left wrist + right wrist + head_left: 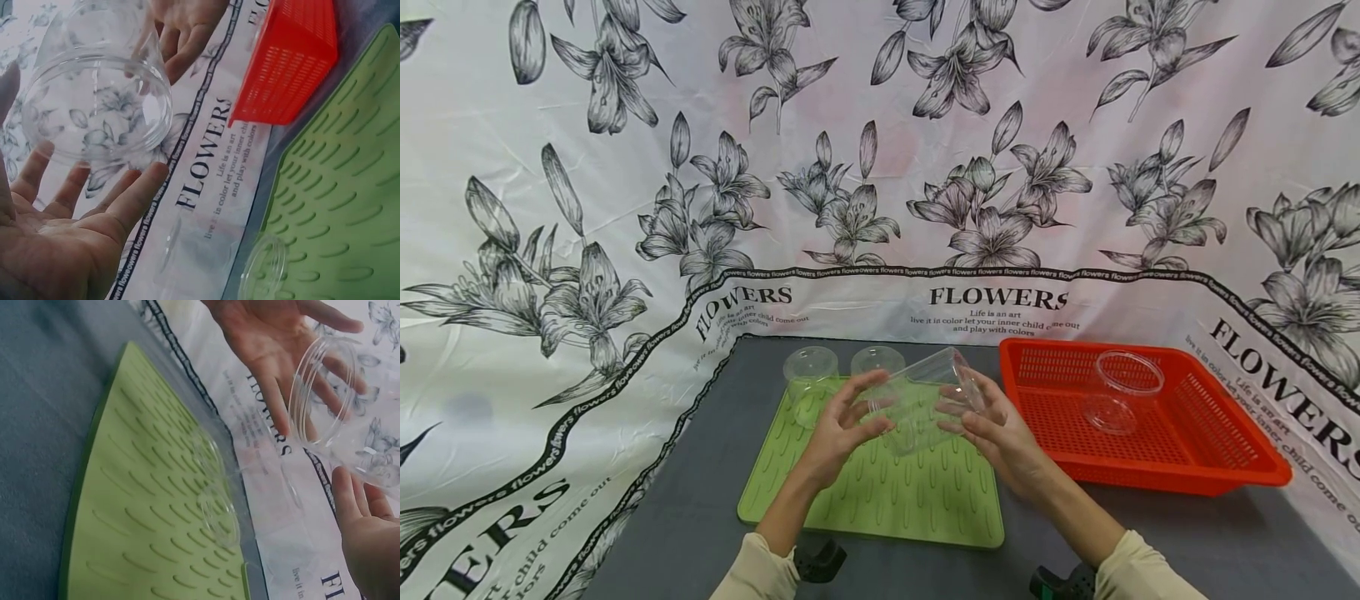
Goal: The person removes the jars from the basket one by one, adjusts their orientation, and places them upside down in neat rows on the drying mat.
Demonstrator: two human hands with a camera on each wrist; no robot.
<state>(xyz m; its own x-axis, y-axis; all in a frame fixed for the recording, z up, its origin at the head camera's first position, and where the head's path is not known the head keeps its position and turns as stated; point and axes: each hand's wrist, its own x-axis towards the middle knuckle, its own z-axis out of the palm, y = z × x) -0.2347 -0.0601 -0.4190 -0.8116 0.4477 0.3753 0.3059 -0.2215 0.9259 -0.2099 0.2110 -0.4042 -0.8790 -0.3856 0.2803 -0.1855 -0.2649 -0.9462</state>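
Note:
A clear plastic jar (pixel 925 404) is held tilted in the air over a green ridged mat (pixel 880 500). My right hand (pixel 1000 429) grips one end of it, thumb in front and fingers behind, seen through the plastic. At the ridged rim (pixel 100 156) is my left hand (pixel 838 429), its fingers spread and nearly straight, fingertips right at the edge. The right wrist view shows the left palm (pixel 269 344) facing the jar. Two more clear jars, one at the mat's back left corner (pixel 811 387) and another beside it (pixel 878 360), stand behind my left hand.
To the right sits a red slotted plastic basket (pixel 1150 479) with a clear jar (pixel 1112 400) inside. A grey cloth (pixel 677 517) covers the table. Behind it hangs a white sheet (pixel 850 308) with printed flowers and lettering.

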